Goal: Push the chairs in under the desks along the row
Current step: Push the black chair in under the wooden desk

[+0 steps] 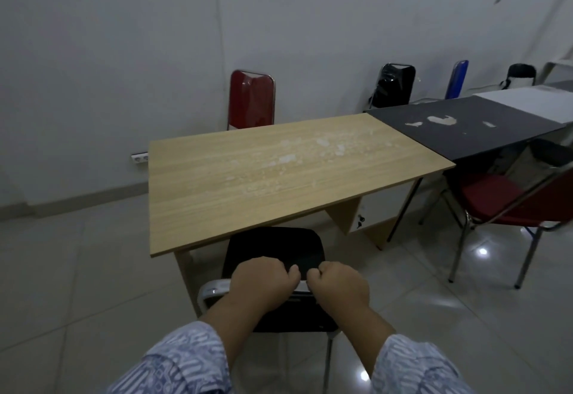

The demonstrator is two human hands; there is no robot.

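The left hand [263, 279] and the right hand [339, 283] are both curling closed over the top rail of the black chair [273, 249], fingers wrapped round the backrest. The chair is standing at the near edge of the wooden desk [279, 176], its seat front just reaching under the top while the backrest is sitting clear of it.

Risks, as judgement:
- The seat is sitting close to the desk's left leg panel [186, 272]; an off-centre push could be driving the frame into it.
- The tiled floor [93, 269] is looking glossy, so the legs could be skidding sideways.

The red chair [496, 204] at the black desk [465, 123] is standing pulled out. No containers are showing.
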